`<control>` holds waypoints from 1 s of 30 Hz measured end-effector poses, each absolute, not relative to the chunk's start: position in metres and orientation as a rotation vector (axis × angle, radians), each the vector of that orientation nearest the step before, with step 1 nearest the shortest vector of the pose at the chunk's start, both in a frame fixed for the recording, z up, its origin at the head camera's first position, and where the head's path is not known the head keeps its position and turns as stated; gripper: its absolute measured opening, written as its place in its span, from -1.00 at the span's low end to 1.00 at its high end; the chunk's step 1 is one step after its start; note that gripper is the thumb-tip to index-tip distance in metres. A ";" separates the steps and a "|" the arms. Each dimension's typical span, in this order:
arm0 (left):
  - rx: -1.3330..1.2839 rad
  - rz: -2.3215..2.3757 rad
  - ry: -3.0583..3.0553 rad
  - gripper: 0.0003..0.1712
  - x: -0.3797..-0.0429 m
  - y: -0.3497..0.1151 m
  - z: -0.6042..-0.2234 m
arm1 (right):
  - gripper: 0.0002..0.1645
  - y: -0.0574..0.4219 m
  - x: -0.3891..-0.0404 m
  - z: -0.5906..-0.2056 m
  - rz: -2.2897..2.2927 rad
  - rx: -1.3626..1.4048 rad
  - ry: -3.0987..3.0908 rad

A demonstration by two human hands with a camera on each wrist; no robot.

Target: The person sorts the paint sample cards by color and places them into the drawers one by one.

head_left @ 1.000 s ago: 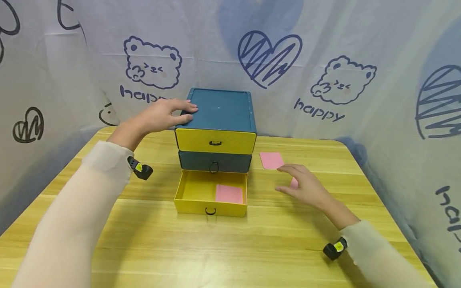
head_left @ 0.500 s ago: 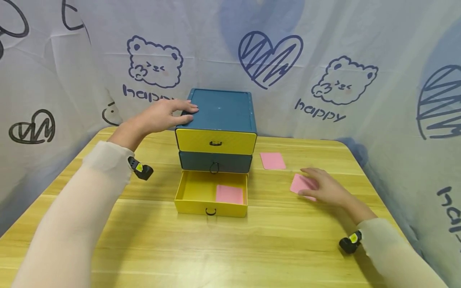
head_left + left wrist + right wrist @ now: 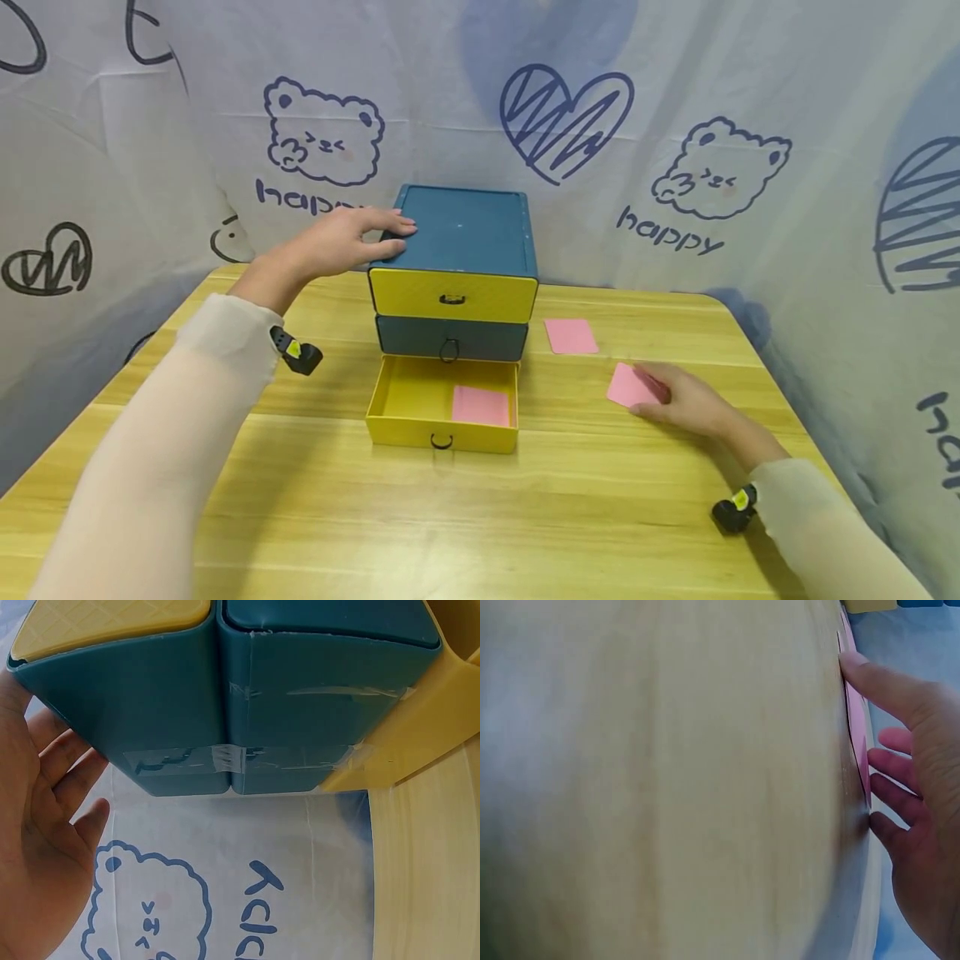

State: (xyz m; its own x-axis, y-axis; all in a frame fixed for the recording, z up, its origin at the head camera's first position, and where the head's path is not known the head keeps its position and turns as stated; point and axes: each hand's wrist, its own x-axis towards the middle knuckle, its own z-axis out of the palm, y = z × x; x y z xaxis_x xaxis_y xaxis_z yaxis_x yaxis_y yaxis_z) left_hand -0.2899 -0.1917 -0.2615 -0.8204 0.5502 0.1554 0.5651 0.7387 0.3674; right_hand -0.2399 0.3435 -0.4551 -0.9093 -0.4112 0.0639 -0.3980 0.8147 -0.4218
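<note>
My left hand rests on the left edge of the blue top of a small drawer cabinet, fingers extended. In the left wrist view its fingers lie along the cabinet's side. The bottom yellow drawer is pulled out, with a pink square paper lying in its right part. On the table at right, my right hand pinches another pink square paper, thumb at its near edge and index finger at its far edge. The right wrist view shows the paper edge-on and low over the table.
A third pink square paper lies on the wooden table, right of the cabinet. The upper yellow drawer and the blue drawer are closed. A printed curtain hangs behind the table and along both sides.
My right hand has moved right, off the area near the farther paper, and taken hold of the nearer paper by its edges. The left hand has stayed on the cabinet.
</note>
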 end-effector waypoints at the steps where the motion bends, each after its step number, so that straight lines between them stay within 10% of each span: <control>1: -0.928 -0.630 -2.896 -0.44 -0.290 -0.192 -0.261 | 0.07 0.344 -0.240 -0.455 -0.664 -0.660 2.969; 30: -0.933 -0.641 -2.885 -0.45 -0.290 -0.192 -0.262 | -0.05 0.299 -0.223 -0.415 -0.653 -0.889 2.943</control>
State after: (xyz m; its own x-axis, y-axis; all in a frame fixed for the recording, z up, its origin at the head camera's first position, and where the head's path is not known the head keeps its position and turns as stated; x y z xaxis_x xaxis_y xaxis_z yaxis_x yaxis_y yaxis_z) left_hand -0.2899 -0.1916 -0.2623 -0.8180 0.5513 0.1641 0.5689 0.7333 0.3723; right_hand -0.2225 0.2986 -0.4150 -0.8401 -0.5294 0.1185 -0.5298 0.7538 -0.3888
